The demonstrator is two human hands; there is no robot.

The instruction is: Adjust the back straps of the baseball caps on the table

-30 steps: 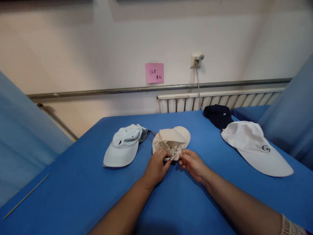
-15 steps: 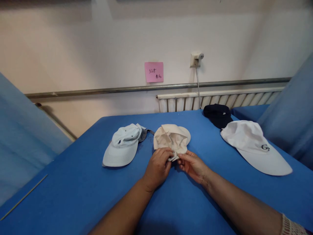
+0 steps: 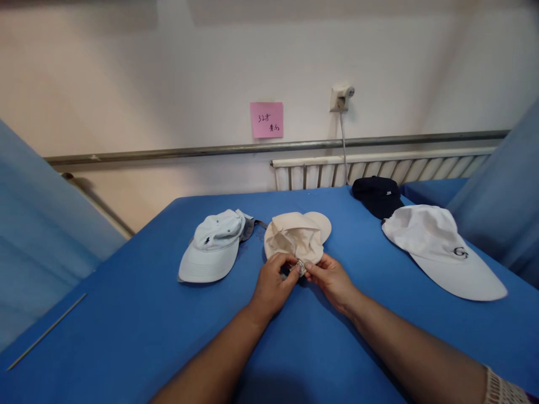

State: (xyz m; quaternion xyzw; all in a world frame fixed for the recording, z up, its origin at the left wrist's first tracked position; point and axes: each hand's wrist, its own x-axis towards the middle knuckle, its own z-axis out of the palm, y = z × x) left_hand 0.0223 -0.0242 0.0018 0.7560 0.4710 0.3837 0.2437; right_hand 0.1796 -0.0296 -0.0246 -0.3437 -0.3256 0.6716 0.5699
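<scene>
A beige cap [image 3: 295, 235] lies upside down in the middle of the blue table [image 3: 126, 314], its brim pointing away from me. My left hand [image 3: 273, 283] and my right hand [image 3: 330, 278] meet at its near edge. Both pinch the cap's back strap and its small metal buckle [image 3: 300, 266] between thumb and fingers. The strap's ends are mostly hidden under my fingertips.
A pale blue cap [image 3: 213, 247] lies to the left of the beige one. A white cap with a long brim [image 3: 438, 247] and a dark navy cap [image 3: 377, 196] lie at the right. A radiator [image 3: 379, 171] and a pink note [image 3: 266, 119] are on the wall behind.
My hands have drawn closer together on the strap and the buckle now shows between them. The cap's crown has been flattened and sits slightly farther from me.
</scene>
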